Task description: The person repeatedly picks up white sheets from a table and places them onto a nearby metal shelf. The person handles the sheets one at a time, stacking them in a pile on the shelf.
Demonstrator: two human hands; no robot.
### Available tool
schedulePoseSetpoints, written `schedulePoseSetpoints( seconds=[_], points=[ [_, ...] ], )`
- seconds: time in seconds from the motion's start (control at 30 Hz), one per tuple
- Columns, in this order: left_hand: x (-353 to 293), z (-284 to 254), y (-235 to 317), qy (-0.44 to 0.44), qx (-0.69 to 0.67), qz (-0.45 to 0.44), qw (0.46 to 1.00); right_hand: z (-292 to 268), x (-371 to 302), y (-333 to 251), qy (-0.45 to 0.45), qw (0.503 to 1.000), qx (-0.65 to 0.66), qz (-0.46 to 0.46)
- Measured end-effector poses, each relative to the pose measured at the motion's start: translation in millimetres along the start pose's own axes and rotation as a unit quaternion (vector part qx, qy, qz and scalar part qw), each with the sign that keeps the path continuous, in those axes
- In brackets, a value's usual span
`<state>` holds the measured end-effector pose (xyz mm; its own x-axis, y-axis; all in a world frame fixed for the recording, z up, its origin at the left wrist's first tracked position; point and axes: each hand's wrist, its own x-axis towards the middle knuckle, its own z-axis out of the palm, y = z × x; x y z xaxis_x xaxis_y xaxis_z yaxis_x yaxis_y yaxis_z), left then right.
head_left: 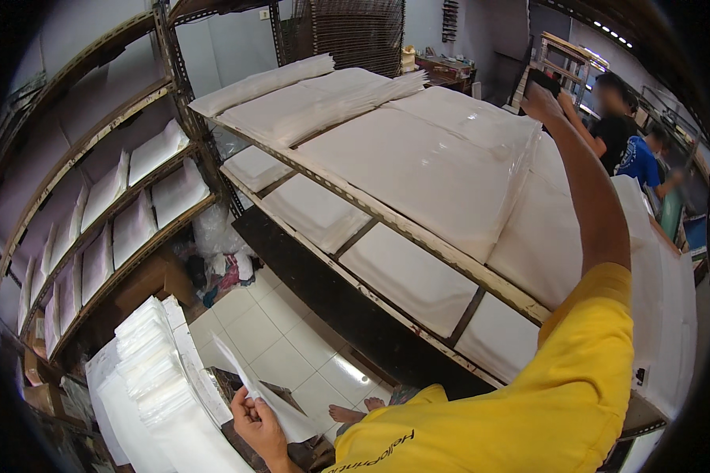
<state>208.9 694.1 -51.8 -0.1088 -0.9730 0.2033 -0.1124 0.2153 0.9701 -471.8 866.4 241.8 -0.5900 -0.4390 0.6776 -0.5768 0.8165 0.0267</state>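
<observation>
Low in front of me, my left hand [259,419] pinches a thin white sheet [280,410], which hangs tilted above the floor. Beside it on the left is a large stack of white sheets [162,394], some in clear plastic. My right arm stretches far over the shelf, past plastic-covered white stacks [426,173]. At its end my right hand [540,102] looks closed, next to something dark; its fingers are small and partly hidden, so what it holds I cannot make out.
Metal-framed shelves [177,87] with white stacks stand on the left. A lower shelf [355,229] also bears white stacks. Two people [611,130] are at the far right. Plastic bags and cloths [233,272] lie on the tiled floor [284,347]. My bare feet [347,413] show below.
</observation>
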Motion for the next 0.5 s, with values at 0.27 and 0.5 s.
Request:
schedulePoseSetpoints(
  seconds=[0.27,0.5],
  points=[
    [17,53,68,-0.043,-0.083,0.065,0.994,-130,-106,-318,-0.365,0.735,0.433,-0.373],
    [1,68,99,0.031,-0.086,0.178,0.980,-148,-217,-408,-0.458,0.606,0.391,-0.520]
  ],
)
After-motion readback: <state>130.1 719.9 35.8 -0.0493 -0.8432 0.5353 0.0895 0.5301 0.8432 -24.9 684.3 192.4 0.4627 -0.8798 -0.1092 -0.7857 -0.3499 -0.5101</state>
